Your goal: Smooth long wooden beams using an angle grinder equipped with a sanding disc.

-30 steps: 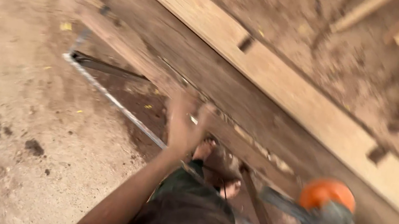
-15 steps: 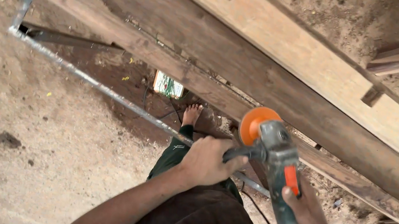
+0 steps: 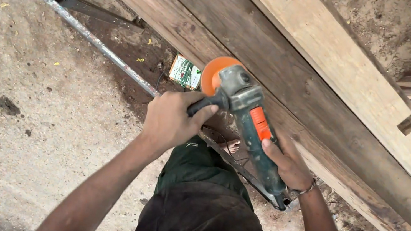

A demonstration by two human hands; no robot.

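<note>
Above the sandy floor (image 3: 22,100), near the middle of the view, a grinder (image 3: 246,123) with a grey-green body and an orange switch is held in both hands, its orange disc (image 3: 211,74) just at the near edge of a long dark plank (image 3: 260,57) that runs from the far left to the near right. The left hand (image 3: 171,120) wraps its fingers (image 3: 201,110) tight around the black side handle, which steadies the head of the tool and lets the disc be tipped toward the wood. The right hand (image 3: 287,164) clasps the rear of the body from below, fingers curled shut about it, so it carries the weight and sits close to the switch. A paler notched beam (image 3: 368,88) lies beside the plank on its far side. A metal frame (image 3: 95,39) props the wood up off the floor, which leaves room to stand close; a bare foot (image 3: 231,146) shows beneath it. A small green-and-white packet (image 3: 186,72) lies on the floor under the plank.
</note>
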